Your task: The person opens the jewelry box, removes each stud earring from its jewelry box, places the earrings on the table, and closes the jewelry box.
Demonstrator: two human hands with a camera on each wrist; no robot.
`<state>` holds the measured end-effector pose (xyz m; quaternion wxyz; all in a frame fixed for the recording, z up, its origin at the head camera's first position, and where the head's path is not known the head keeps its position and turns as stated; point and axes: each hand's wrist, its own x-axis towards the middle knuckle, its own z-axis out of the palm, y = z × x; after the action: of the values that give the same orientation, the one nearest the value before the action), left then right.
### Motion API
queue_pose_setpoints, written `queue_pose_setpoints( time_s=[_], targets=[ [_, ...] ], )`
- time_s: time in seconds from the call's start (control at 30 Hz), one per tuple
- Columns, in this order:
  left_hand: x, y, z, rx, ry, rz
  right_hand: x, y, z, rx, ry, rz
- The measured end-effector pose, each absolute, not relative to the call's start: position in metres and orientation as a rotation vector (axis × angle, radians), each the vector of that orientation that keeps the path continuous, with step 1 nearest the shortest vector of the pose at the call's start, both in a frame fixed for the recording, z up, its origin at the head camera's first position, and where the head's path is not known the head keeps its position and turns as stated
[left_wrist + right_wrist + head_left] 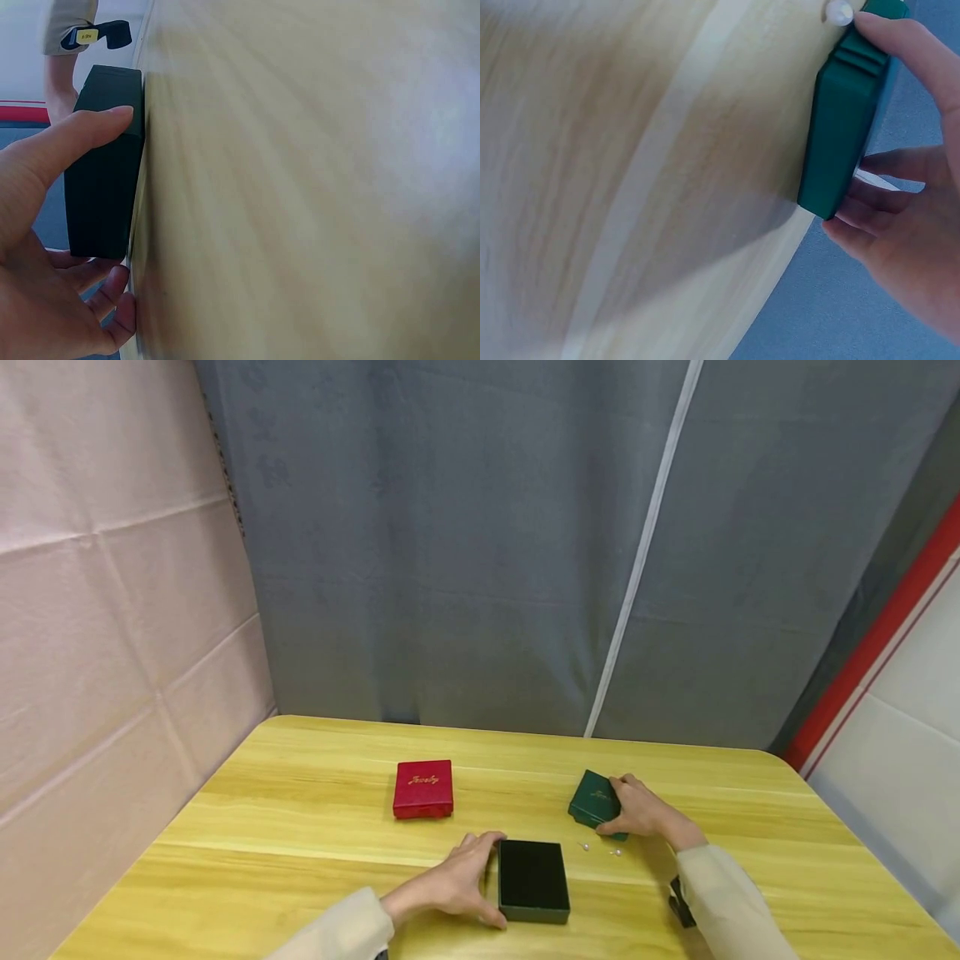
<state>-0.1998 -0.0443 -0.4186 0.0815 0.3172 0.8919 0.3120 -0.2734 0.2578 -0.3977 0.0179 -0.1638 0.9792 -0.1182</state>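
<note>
A dark jewelry box (533, 881), with a black top face, lies flat on the table. My left hand (467, 878) holds it from the left, thumb (105, 127) along the near side and fingers at the far side. Farther right, my right hand (639, 808) grips a green jewelry box (592, 799) between thumb and fingers; gold lettering shows on its lid. This box sits at an angle on the table. Two small pearl stud earrings (586, 847) lie just in front of it. One pearl (839, 13) appears beside my right thumb in the right wrist view.
A red jewelry box (423, 789) with gold lettering stands at the back left of the wooden table (300, 827). Behind the table hangs a grey curtain (480, 568). A pale cloth wall (112, 610) borders the left side.
</note>
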Motion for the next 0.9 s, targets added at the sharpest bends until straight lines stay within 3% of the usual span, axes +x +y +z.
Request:
queue_pose_setpoints(
  time_s=[0.9],
  targets=[
    [-0.2,-0.0447,-0.4171,0.944,2.649,0.931,-0.2682,0.264,-0.399,-0.535,3.132,-0.44]
  ],
)
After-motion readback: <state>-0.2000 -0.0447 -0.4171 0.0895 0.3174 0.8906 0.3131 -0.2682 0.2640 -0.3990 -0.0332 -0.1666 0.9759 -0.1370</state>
